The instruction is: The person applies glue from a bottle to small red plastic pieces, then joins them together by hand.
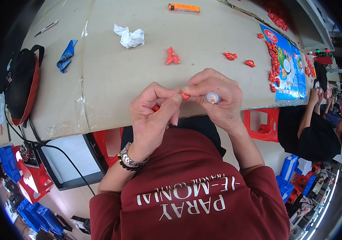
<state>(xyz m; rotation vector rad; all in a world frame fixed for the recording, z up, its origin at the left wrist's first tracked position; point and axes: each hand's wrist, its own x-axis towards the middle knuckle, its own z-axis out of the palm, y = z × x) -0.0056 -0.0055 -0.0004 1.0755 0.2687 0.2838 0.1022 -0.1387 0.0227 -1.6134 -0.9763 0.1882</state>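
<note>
Above the table's near edge, my left hand [153, 111] pinches a small glossy red piece [185, 96] between thumb and fingers. A second red bit [155, 108] shows between the curled fingers of that hand. My right hand [220, 98] meets it from the other side, its thumb and fingertip touching the red piece. Tucked in the right hand's fingers is a small whitish bottle with an orange tip [212, 98], tip pointing toward me. Just beyond my hands lies a cluster of pinkish-red small figures [172, 56]. Two red figures [230, 56] sit farther right.
A blue printed sheet [295, 76] on the right bears rows of red figures [274, 64]. White crumpled tissue [130, 37], an orange box cutter [184, 8], blue cloth [66, 56], a pen-like tool [47, 28] and a black-red bag [25, 84] lie around. Another person [309, 132] sits right.
</note>
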